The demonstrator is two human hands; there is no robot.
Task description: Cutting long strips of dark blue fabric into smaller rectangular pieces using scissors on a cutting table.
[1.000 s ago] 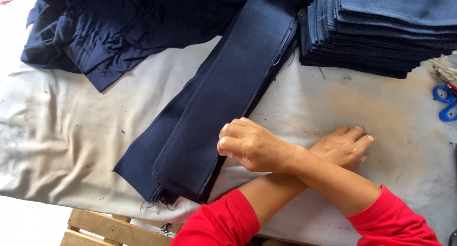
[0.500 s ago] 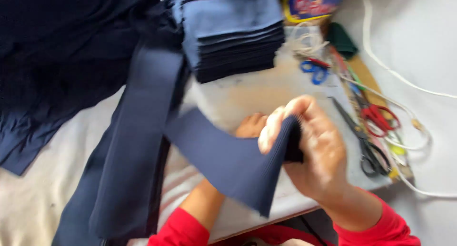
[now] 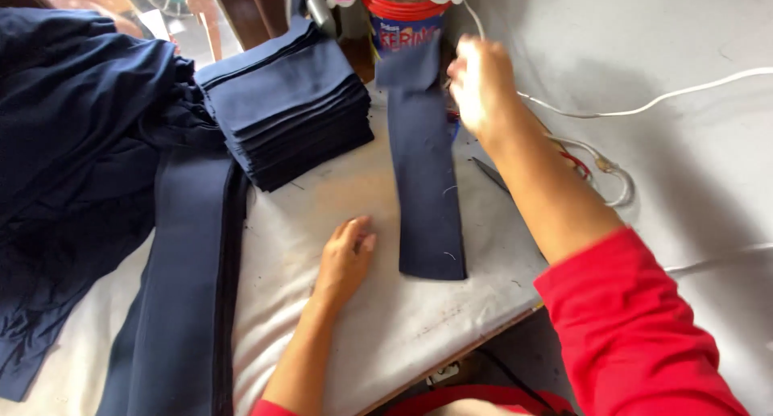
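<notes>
The right hand, blurred, seems pinched on 1 navy fabric strip at its 12 o'clock end. The left hand lies open on the counter, at the strip's 9 o'clock, below the stack of folded navy pieces.

The left hand was laid flat, palm down, fingers together and pointing away, the bare forearm stretched forward; the right hand was raised and extended far ahead, its fingers curled in a pinch; the right upper arm was sleeved in red.
</notes>
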